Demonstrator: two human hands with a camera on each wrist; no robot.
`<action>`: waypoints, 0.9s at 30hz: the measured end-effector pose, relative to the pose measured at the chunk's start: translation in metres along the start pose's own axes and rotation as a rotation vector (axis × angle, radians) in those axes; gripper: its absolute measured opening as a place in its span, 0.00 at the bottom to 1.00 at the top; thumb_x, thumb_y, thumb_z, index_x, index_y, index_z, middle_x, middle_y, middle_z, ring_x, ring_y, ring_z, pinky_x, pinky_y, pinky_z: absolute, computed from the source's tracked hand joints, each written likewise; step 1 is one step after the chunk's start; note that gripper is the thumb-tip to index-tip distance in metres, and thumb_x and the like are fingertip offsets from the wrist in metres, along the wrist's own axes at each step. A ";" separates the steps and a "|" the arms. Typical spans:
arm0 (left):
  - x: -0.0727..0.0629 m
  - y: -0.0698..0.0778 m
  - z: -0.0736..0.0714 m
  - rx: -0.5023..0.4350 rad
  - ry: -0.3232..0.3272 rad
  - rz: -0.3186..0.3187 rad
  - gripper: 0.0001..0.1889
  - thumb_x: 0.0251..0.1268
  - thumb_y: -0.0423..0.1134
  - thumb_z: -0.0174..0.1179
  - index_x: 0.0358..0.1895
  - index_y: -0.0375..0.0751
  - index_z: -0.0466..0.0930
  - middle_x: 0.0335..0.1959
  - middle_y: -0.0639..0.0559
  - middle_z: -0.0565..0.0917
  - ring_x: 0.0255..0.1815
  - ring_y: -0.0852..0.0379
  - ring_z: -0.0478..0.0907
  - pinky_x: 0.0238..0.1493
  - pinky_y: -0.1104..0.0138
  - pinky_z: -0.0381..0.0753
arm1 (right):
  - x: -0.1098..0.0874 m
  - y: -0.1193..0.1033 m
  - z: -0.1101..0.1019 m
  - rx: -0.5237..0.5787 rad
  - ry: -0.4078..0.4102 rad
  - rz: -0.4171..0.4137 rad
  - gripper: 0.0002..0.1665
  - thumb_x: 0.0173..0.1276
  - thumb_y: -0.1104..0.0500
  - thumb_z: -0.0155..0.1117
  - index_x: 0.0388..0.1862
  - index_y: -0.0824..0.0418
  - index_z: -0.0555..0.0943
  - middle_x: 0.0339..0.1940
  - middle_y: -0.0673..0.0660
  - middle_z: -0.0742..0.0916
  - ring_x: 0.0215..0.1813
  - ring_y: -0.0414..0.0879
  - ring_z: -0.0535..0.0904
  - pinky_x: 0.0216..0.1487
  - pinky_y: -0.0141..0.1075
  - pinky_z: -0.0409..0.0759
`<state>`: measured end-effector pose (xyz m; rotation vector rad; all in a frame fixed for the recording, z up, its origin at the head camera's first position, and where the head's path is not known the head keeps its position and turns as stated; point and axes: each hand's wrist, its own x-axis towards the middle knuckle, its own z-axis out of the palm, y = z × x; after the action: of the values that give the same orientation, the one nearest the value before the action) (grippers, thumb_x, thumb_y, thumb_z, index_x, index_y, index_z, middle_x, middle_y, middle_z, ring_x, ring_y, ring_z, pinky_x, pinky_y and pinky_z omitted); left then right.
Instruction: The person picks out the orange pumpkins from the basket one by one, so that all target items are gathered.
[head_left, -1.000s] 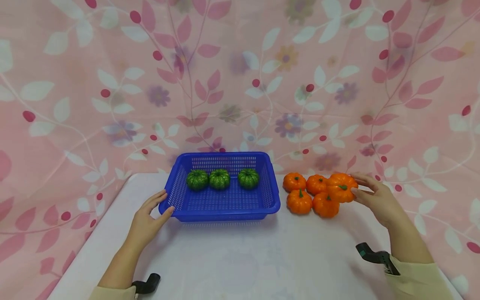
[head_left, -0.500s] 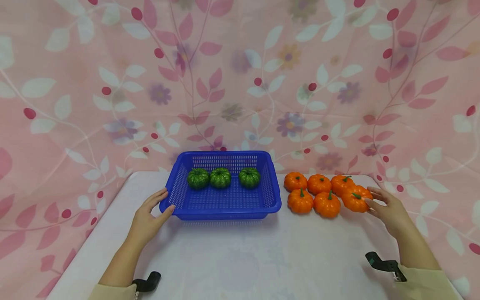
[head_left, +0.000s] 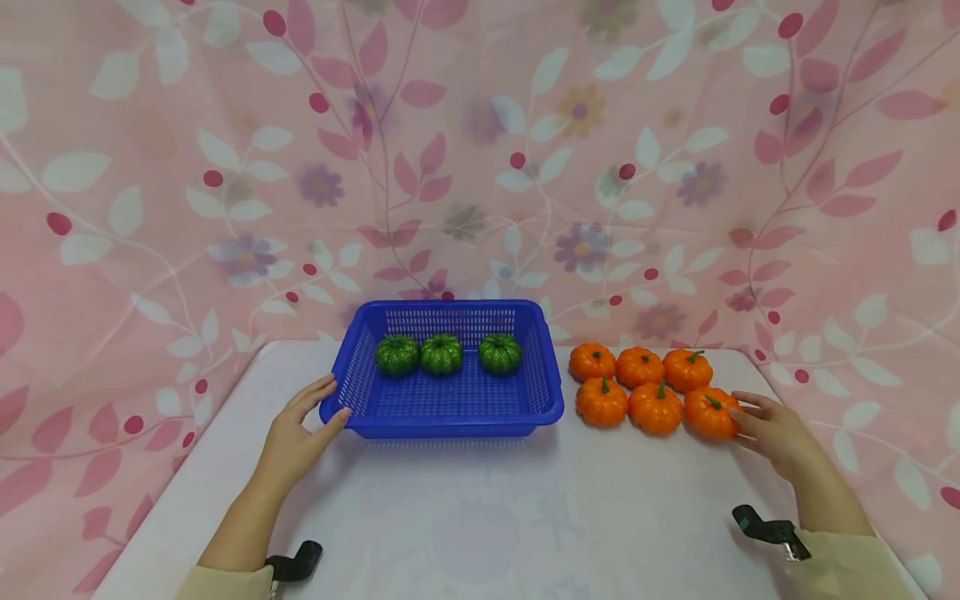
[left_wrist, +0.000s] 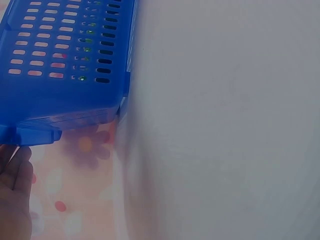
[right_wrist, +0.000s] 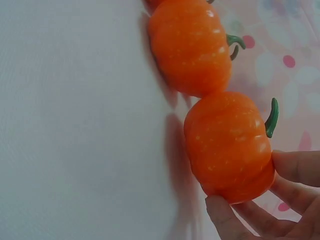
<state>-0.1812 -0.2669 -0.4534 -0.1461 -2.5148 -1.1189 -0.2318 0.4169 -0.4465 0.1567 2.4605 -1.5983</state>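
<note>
A blue plastic basket (head_left: 450,432) stands on the table with three green pumpkins inside, one of them (head_left: 499,354) apart at the right. My left hand (head_left: 296,442) touches the basket's left rim with fingers and thumb fairly straight; in the left wrist view its fingers (left_wrist: 20,172) lie against the rim's underside. Right of the basket, several small orange pumpkins sit in two rows. My right hand (head_left: 776,433) holds the front-right orange pumpkin (head_left: 708,414) between thumb and fingers. That pumpkin (right_wrist: 227,147) appears upright in the right wrist view, its green stem showing, next to another orange pumpkin (right_wrist: 190,47).
A white cloth (head_left: 480,517) covers the table. Behind it hangs a pink floral curtain (head_left: 480,167). The back-row orange pumpkin (head_left: 686,370) sits just behind the held one. Each wrist carries a black camera mount, such as the right one (head_left: 765,527).
My right hand has carried the orange pumpkin right and down from over the others to the right end of the front row. My left hand stays at the basket.
</note>
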 end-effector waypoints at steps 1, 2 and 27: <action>0.000 0.000 0.000 -0.003 0.001 0.002 0.31 0.66 0.48 0.67 0.67 0.34 0.75 0.71 0.44 0.72 0.74 0.36 0.63 0.67 0.38 0.64 | 0.001 0.001 0.000 0.008 -0.006 0.001 0.37 0.83 0.56 0.45 0.76 0.79 0.46 0.71 0.84 0.55 0.42 0.26 0.75 0.52 0.38 0.84; 0.000 0.000 0.000 -0.004 0.003 0.001 0.31 0.66 0.48 0.68 0.67 0.34 0.75 0.71 0.44 0.72 0.74 0.37 0.63 0.67 0.39 0.64 | 0.001 0.002 0.001 0.019 -0.007 0.003 0.37 0.83 0.56 0.45 0.75 0.79 0.46 0.71 0.84 0.56 0.41 0.26 0.75 0.52 0.37 0.84; 0.000 0.002 -0.001 -0.004 -0.008 -0.011 0.31 0.67 0.47 0.67 0.68 0.34 0.74 0.72 0.44 0.71 0.74 0.36 0.62 0.67 0.37 0.64 | 0.008 0.010 0.000 0.070 0.001 0.104 0.39 0.83 0.53 0.43 0.77 0.75 0.43 0.73 0.82 0.53 0.47 0.38 0.76 0.56 0.40 0.83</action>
<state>-0.1803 -0.2662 -0.4518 -0.1384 -2.5235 -1.1302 -0.2378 0.4206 -0.4569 0.2906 2.3569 -1.6408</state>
